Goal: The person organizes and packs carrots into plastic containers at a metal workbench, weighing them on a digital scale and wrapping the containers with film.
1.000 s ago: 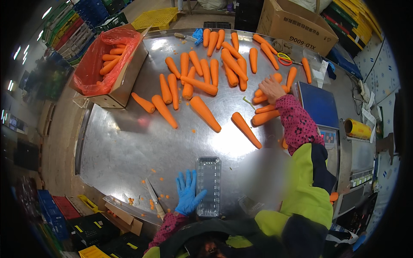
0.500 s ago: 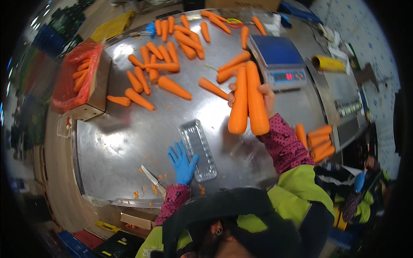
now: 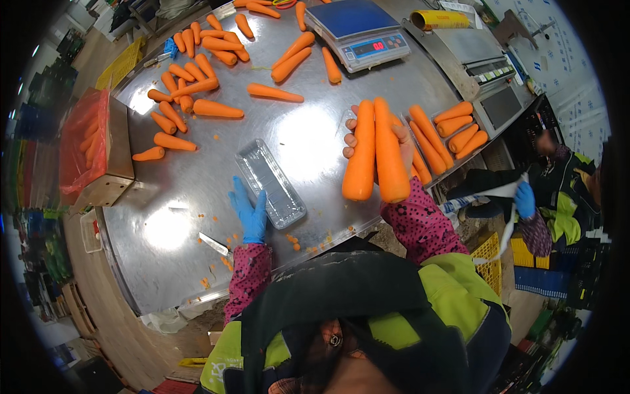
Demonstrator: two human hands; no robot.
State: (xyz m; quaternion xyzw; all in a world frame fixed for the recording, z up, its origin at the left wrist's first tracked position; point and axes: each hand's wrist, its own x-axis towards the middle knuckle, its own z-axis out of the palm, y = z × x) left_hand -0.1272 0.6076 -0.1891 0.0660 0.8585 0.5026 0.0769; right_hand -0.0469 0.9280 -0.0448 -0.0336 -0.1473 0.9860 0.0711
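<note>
In the head view, the bench (image 3: 220, 154) is shiny metal under bright glare, and the clear tray (image 3: 283, 209) lies near its front edge, with orange scraps (image 3: 293, 243) between. A wooden floor (image 3: 125, 322) runs past the bench's left edge. Bare metal stretches left of the tray, down to the knife (image 3: 213, 243), and also beyond it, up to the loose carrots (image 3: 218, 109). A lined carton (image 3: 108, 154) stands farther left of the tray, a scale (image 3: 357, 23) well beyond it to the right. The left hand (image 3: 251, 217), blue-gloved, is spread beside the tray's left wall; whether it presses there I cannot tell. Right of the tray, the bare right hand (image 3: 405, 150) grips two carrots (image 3: 359, 157) upraised, near packed carrots (image 3: 433, 146). Farther right, past the bench edge, a co-worker (image 3: 564, 203) handles a white strip (image 3: 502, 191).
</note>
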